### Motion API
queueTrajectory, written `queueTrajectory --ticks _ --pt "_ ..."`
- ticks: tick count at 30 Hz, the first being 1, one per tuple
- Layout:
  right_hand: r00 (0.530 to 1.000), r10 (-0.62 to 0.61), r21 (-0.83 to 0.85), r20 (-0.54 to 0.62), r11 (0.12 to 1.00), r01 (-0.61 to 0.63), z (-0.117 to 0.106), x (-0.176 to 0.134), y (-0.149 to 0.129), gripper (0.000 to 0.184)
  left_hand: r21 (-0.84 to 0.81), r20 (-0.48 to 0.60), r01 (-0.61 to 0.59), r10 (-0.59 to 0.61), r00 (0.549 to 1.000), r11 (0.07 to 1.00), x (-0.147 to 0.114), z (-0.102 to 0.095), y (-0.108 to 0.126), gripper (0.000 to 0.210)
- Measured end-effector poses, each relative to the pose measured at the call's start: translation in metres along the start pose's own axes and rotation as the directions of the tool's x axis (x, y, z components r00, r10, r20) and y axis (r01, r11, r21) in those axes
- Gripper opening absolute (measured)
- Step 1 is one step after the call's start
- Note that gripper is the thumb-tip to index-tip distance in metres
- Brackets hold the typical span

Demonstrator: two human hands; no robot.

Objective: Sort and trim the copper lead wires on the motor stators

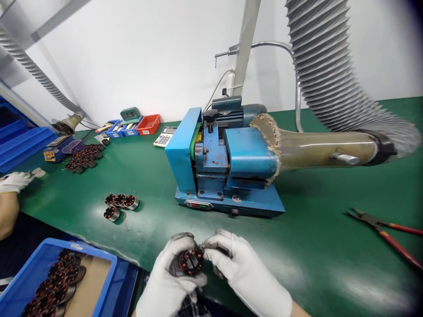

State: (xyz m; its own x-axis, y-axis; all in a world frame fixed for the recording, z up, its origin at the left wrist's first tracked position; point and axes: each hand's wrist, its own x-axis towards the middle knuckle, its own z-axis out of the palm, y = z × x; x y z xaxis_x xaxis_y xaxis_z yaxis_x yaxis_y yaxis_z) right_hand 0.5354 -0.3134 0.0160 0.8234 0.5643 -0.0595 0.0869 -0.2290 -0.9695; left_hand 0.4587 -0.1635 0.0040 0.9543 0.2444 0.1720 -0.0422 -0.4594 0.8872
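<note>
A motor stator (191,261) with copper windings and a dark core is cradled in my left hand (175,273), fingers curled around its side. My right hand (231,259) is closed in a pinch at the stator's right edge; what lies between its fingertips is too small to make out, perhaps hidden by the glove. Both hands wear white gloves with blackened fingertips. They are at the front edge of the green table (317,246). A small group of stators (120,201) in silvery rings stands on the table to the left.
A blue belt machine (211,163) with a duct pipe (324,149) stands ahead. Red-handled pliers (376,222) lie right. A blue crate (110,268) of stators sits lower left. More stators (84,157), small bins (148,124) and a co-worker's gloved hand (16,181) are farther left.
</note>
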Motion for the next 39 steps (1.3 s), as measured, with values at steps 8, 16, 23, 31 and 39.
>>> queueTrajectory --ticks 8,16,23,31,39 --pt "0.944 0.221 0.333 0.245 0.895 -0.296 0.002 0.004 0.001 0.019 0.158 0.019 -0.157 0.156 0.988 0.975 0.001 -0.009 0.006 0.054" --pt "0.999 0.039 -0.066 -0.026 0.997 -0.040 0.010 0.007 0.004 0.019 0.134 0.156 -0.188 0.167 0.974 0.973 0.002 -0.005 -0.002 0.018" --pt "0.879 0.282 -0.137 0.384 0.959 -0.248 0.021 0.029 0.032 0.027 0.504 0.164 -0.376 0.342 0.925 0.777 0.000 0.002 -0.041 0.039" --pt "0.829 0.129 -0.615 0.544 0.734 0.289 0.002 0.048 0.001 0.021 0.416 0.260 -0.126 0.015 0.966 0.900 0.013 -0.008 -0.046 0.041" --pt "0.956 -0.002 -0.759 0.294 0.607 0.235 -0.063 0.040 0.028 0.025 0.425 0.149 -0.063 -0.002 0.989 0.903 0.013 -0.010 -0.056 0.047"
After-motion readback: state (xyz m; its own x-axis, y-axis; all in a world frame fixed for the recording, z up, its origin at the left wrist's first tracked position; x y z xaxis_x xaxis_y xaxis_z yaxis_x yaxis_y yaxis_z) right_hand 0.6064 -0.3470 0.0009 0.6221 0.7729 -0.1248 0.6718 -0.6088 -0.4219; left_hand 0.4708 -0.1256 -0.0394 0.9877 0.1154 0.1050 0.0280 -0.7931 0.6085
